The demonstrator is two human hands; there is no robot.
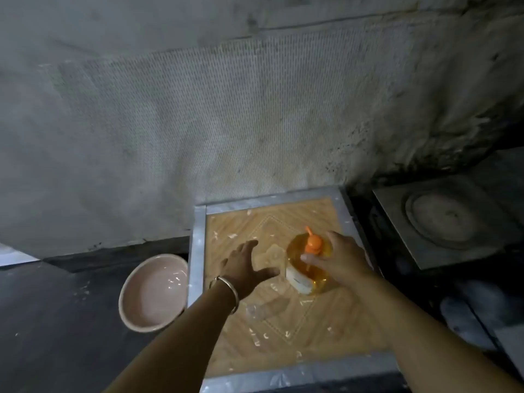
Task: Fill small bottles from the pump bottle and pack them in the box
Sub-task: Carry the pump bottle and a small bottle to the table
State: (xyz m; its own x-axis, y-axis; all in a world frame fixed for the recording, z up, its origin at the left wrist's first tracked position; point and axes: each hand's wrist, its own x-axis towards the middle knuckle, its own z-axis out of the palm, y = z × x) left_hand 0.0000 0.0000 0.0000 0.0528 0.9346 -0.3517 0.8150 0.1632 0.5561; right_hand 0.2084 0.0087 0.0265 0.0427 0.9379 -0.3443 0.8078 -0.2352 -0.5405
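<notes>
The right hand (337, 258) wraps its fingers around the shoulder of the pump bottle (309, 265), an amber-filled container with an orange pump head (312, 241) and a pale label low on its side; it stands near the middle of the table, toward the right. The left hand (245, 265) hovers just left of the bottle with fingers spread wide and gripping nothing, a metal bangle (229, 290) on its wrist. Between that hand and the bottle lies something pale and clear, too blurred to name. Beneath the left forearm, a small clear bottle (255, 310) seems to lie on its side, its outline faint. The table (198, 251) has a wood-patterned top with a diamond line motif, a silvery border, and scattered pale flecks. Its far edge meets a rough grey wall (198, 109) covered in a mesh-like texture. Off the left edge, a pink basin (154, 293) sits on the dark floor (56, 321), just beside the table. To the right, a narrow dark gap separates the table from a grey block (442, 219) with a round recess on top. The near half of the tabletop lies mostly bare.
</notes>
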